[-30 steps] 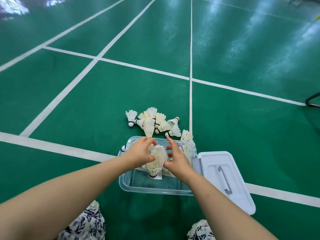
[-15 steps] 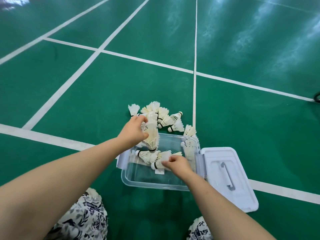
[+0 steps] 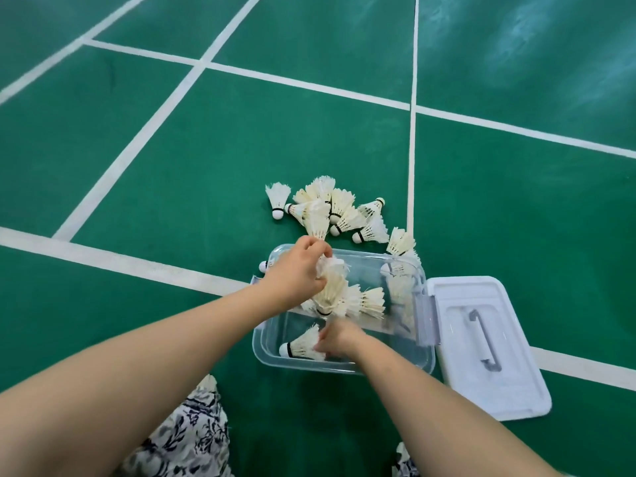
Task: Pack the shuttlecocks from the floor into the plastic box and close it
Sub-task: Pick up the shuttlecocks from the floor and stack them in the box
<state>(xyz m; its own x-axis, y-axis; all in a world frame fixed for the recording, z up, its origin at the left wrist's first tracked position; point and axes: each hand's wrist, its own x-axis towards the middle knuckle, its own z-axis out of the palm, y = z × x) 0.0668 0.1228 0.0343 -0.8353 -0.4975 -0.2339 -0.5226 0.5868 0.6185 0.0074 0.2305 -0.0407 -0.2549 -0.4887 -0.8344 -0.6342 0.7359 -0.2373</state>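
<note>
Now left hand [image 3: 296, 275] back over plastic box [image 3: 340, 369], gripping shuttlecock stack [image 3: 331, 291]; right hand [image 3: 340, 339] pinches single shuttlecock [image 3: 301, 346] on box bottom. Floor pile [image 3: 339, 211] remains, lid [image 3: 481, 346] off.

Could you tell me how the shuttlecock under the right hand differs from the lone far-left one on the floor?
The boxed shuttlecock lies inside the plastic box, cork leftward, and the right hand grips its feathers. The lone shuttlecock lies on the floor, cork toward the person, untouched. Both have white feathers and black-banded corks.
</note>
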